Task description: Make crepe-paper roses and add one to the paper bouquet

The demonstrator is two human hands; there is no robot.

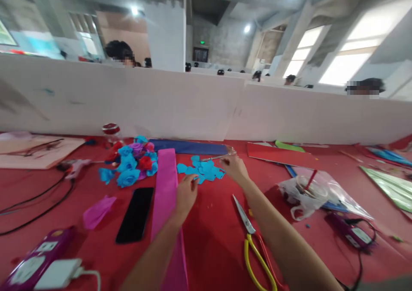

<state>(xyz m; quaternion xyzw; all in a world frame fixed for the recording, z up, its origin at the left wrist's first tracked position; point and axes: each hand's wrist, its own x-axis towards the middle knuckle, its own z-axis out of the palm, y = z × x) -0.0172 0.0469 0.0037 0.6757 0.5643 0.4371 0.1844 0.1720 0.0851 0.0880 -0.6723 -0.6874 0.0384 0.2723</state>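
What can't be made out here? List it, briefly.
Head view:
Right hand: the thin item near it is motion-blurred.
Left hand: its grip on the blue petals is hidden behind the hand itself.
Scissors: handles cut by the bottom edge.
Plastic bag: contents veiled by crumpled film.

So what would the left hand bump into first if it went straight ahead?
Most likely the blue paper petals, lying just beyond the left hand, though depth is hard to judge.
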